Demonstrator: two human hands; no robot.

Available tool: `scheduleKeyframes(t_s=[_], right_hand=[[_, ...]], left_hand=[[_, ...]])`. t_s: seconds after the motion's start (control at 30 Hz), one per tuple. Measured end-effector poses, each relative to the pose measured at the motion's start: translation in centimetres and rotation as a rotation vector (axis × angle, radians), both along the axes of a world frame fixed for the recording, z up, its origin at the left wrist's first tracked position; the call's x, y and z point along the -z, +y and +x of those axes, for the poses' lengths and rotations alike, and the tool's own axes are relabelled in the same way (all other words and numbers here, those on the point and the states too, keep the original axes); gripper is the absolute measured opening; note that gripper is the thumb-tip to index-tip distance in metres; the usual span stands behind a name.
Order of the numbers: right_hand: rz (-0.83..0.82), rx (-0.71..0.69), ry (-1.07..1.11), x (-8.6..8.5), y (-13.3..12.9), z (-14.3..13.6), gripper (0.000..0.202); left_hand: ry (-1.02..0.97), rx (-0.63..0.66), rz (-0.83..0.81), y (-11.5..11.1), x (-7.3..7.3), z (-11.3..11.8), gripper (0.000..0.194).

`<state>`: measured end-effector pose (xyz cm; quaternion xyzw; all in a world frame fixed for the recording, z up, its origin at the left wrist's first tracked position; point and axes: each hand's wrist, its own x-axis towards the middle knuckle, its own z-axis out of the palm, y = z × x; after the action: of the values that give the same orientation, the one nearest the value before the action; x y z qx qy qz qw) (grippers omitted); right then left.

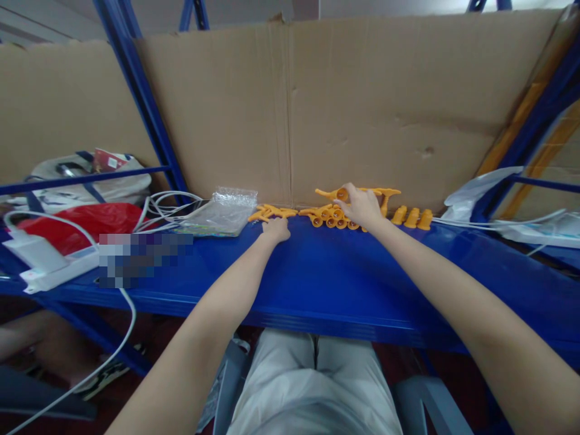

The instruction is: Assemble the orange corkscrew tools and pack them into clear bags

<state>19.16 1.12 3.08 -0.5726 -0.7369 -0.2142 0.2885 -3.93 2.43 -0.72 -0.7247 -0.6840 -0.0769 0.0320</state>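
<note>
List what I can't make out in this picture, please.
Head view: the left hand's fingertips, hidden behind its own back.
Head view: parts of the orange pieces, covered by the right hand.
Head view: whatever lies under the pixelated patch, masked by blocks.
Head view: another person's leg, cut off by the left edge.

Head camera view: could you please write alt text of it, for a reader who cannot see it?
Bare hands reach over a blue metal shelf: the left hand at thin orange plastic pieces, the right hand at a pile of hollow orange plastic pieces. Three orange plastic pieces stand to the right, before brown cardboard; a white power strip lies left.
</note>
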Motion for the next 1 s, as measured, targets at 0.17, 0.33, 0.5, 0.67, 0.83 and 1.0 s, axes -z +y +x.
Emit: scheduleKeyframes(t_s=[0.17,0.33,0.5,0.67,0.83,1.0], right_hand=[[-0.069,0.064,-0.21,0.2,0.9,-2.5,0.033],[-0.135,0.102,-0.244,1.0,1.6,-4.1,0.036],[-0.181,0.106,-0.231,1.4,1.8,-5.2,0.038],[-0.228,0.131,-0.207,1.3,1.6,-5.1,0.038],[-0.279,0.135,-0.238,1.4,1.4,-4.5,0.036],[-0.352,0.123,-0.231,1.6,1.3,-4.3,0.039]], left_hand=[[-0.002,0.03,0.079,0.0,0.1,0.0,0.041],[-0.011,0.04,0.141,0.1,0.2,0.0,0.039],[-0.079,0.045,0.191,0.0,-0.2,-0.1,0.035],[-0.112,0.061,0.185,-0.4,-0.5,0.3,0.032],[-0.084,0.125,0.126,-0.9,-0.5,1.2,0.03],[-0.02,0.23,0.06,-1.3,-0.3,2.1,0.026]])
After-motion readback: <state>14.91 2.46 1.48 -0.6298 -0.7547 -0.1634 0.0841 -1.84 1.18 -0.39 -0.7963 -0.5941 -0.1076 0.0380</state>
